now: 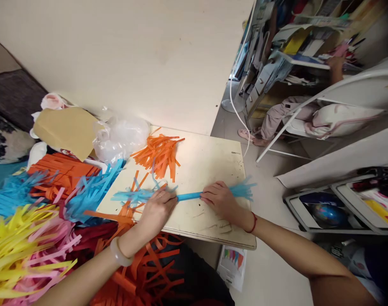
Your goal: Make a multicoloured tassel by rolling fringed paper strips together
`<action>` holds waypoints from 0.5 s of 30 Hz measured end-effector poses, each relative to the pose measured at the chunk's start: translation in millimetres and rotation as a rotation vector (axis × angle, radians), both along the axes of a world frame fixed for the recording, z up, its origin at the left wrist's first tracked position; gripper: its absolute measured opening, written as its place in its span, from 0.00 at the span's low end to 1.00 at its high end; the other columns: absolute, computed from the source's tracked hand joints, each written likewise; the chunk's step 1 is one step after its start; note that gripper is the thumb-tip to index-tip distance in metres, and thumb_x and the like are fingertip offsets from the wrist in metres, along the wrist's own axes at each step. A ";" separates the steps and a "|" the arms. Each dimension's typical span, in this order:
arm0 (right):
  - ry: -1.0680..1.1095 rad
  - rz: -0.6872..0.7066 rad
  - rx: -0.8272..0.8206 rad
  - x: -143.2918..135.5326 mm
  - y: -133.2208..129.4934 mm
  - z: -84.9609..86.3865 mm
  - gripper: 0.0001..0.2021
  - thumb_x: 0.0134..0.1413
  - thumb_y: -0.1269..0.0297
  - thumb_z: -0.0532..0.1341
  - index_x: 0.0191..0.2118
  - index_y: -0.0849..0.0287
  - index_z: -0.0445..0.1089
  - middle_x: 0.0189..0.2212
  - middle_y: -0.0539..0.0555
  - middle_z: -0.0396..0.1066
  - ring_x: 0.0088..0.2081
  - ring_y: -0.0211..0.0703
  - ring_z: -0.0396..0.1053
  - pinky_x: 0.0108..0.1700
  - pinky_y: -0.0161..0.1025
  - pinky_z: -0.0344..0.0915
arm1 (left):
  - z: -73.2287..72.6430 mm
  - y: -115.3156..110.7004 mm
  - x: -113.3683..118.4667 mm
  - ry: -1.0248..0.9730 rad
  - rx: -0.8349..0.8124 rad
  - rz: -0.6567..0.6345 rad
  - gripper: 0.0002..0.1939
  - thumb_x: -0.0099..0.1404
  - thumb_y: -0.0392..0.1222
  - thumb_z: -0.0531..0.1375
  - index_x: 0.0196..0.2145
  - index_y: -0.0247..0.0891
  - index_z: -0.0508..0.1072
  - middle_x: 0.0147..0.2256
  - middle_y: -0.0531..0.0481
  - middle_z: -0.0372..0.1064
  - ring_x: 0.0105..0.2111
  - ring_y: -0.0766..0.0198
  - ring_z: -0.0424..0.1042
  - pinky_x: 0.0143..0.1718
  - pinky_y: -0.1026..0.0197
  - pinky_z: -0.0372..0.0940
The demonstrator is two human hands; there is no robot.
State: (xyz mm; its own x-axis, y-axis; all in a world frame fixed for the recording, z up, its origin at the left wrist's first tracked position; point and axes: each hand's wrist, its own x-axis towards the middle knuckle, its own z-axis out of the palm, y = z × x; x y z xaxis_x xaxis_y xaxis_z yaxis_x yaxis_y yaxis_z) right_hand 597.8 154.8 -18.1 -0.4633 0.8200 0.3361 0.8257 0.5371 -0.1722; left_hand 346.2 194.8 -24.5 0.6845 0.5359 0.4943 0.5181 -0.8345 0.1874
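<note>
A blue paper roll (189, 196) with fringed ends lies across the small cream table (213, 161). My left hand (160, 206) is closed round the roll near its left fringe, with the fingers pressed on it. Nearer the other end, my right hand (221, 202) grips the same roll, and blue fringe spreads out beyond it. Behind my left hand, an orange fringed tassel (162, 155) rests on the tabletop. More orange strips (125, 214) hang over the table's left front edge.
Yellow fringe (9, 250), pink fringe (50, 238), blue fringe and orange paper are heaped at the left. Behind them are a brown paper piece (66, 129) and clear plastic bags (120, 138). A person (276, 117) sits at the back right, near a white folding chair (350, 91).
</note>
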 end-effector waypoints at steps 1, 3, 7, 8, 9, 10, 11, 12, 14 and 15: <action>0.060 -0.016 -0.036 3.7 0.3 0.6 0.10 0.63 0.65 0.57 0.33 0.60 0.72 0.33 0.53 0.74 0.37 0.39 0.68 0.45 0.41 0.56 | 0.2 2.4 -4.7 -0.042 -0.056 0.011 0.11 0.68 0.36 0.54 0.34 0.37 0.76 0.35 0.47 0.74 0.38 0.60 0.72 0.48 0.51 0.67; 0.171 -0.054 -0.110 6.8 2.1 3.0 0.10 0.62 0.65 0.58 0.31 0.59 0.72 0.32 0.51 0.75 0.36 0.39 0.69 0.45 0.41 0.56 | 1.2 6.9 -11.4 -0.100 -0.179 0.036 0.09 0.67 0.39 0.57 0.32 0.38 0.76 0.35 0.48 0.74 0.39 0.60 0.72 0.46 0.52 0.67; 0.241 -0.144 -0.201 2.8 6.8 8.6 0.09 0.61 0.65 0.58 0.30 0.60 0.72 0.31 0.52 0.74 0.36 0.40 0.68 0.45 0.41 0.55 | 3.8 12.1 -14.5 -0.099 -0.309 0.131 0.09 0.66 0.42 0.58 0.30 0.38 0.75 0.35 0.48 0.72 0.39 0.58 0.70 0.44 0.52 0.65; 0.220 -0.157 -0.206 1.2 7.5 9.6 0.09 0.61 0.66 0.58 0.30 0.60 0.71 0.31 0.52 0.73 0.35 0.40 0.68 0.45 0.41 0.54 | 4.3 12.5 -14.1 -0.084 -0.307 0.157 0.09 0.66 0.42 0.57 0.30 0.38 0.75 0.35 0.47 0.72 0.40 0.57 0.69 0.44 0.52 0.64; 0.192 -0.167 -0.208 -0.2 7.9 10.3 0.09 0.61 0.66 0.57 0.30 0.61 0.71 0.31 0.53 0.72 0.35 0.41 0.67 0.45 0.41 0.54 | 4.7 12.7 -13.6 -0.065 -0.302 0.179 0.10 0.66 0.42 0.56 0.31 0.38 0.75 0.35 0.47 0.71 0.41 0.56 0.69 0.45 0.51 0.64; 0.163 -0.173 -0.210 -1.5 8.1 10.8 0.09 0.61 0.67 0.57 0.30 0.61 0.70 0.31 0.53 0.72 0.35 0.41 0.66 0.45 0.41 0.55 | 5.1 12.8 -13.2 -0.045 -0.297 0.194 0.10 0.66 0.42 0.56 0.31 0.38 0.75 0.35 0.47 0.70 0.42 0.55 0.68 0.45 0.51 0.63; 0.139 -0.178 -0.212 -2.6 8.2 11.1 0.09 0.60 0.67 0.57 0.29 0.61 0.69 0.31 0.54 0.71 0.35 0.41 0.66 0.45 0.41 0.55 | 5.5 12.9 -12.9 -0.024 -0.293 0.202 0.10 0.67 0.41 0.55 0.31 0.38 0.74 0.36 0.46 0.69 0.43 0.55 0.68 0.46 0.50 0.63; 0.121 -0.179 -0.216 -3.4 8.3 11.2 0.08 0.60 0.68 0.57 0.29 0.61 0.69 0.31 0.54 0.71 0.35 0.42 0.66 0.45 0.41 0.55 | 5.9 13.0 -12.8 -0.003 -0.288 0.205 0.10 0.67 0.41 0.54 0.31 0.38 0.74 0.36 0.46 0.69 0.44 0.54 0.67 0.46 0.50 0.62; 0.099 -0.175 -0.230 -4.4 8.8 11.0 0.07 0.58 0.69 0.58 0.28 0.61 0.68 0.30 0.53 0.70 0.36 0.42 0.65 0.45 0.41 0.55 | 6.6 13.2 -13.0 0.033 -0.281 0.196 0.10 0.66 0.40 0.54 0.31 0.38 0.72 0.37 0.46 0.68 0.45 0.53 0.66 0.47 0.50 0.61; 0.091 -0.173 -0.237 -4.6 9.2 10.8 0.07 0.58 0.69 0.58 0.28 0.61 0.68 0.30 0.53 0.70 0.36 0.42 0.65 0.45 0.41 0.55 | 7.0 13.4 -13.0 0.049 -0.277 0.191 0.09 0.66 0.40 0.54 0.31 0.38 0.72 0.37 0.45 0.67 0.46 0.53 0.66 0.47 0.50 0.61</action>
State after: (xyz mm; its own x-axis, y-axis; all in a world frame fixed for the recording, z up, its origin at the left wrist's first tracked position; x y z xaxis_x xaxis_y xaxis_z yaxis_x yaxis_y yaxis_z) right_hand 593.2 164.0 -7.3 -0.2867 0.9446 0.1599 0.8770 0.3259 -0.3531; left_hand 333.1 208.2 -17.5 0.5782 0.7658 0.2814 0.6739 -0.6427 0.3644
